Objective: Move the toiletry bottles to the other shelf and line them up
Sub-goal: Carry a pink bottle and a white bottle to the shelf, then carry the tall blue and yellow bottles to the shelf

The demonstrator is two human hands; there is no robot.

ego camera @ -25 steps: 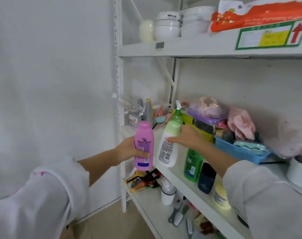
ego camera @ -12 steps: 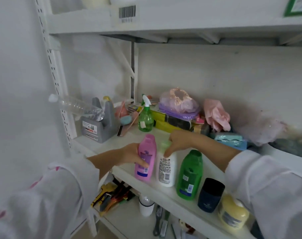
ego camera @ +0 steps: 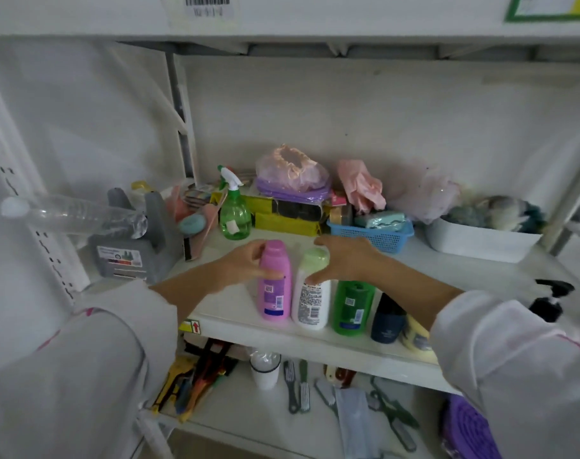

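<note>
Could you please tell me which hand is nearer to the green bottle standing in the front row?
The right hand. It rests on the white bottle right beside the green bottle, while the left hand holds the pink bottle, one bottle further away.

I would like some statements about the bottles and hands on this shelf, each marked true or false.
1. The left hand grips the pink plastic bottle. True.
2. The white bottle with the pale green cap lies on its side. False: it stands upright beside the pink one.
3. The dark green bottle stands to the right of the white bottle. True.
4. The green spray bottle is in the right hand. False: it stands untouched farther back on the white shelf.
</note>
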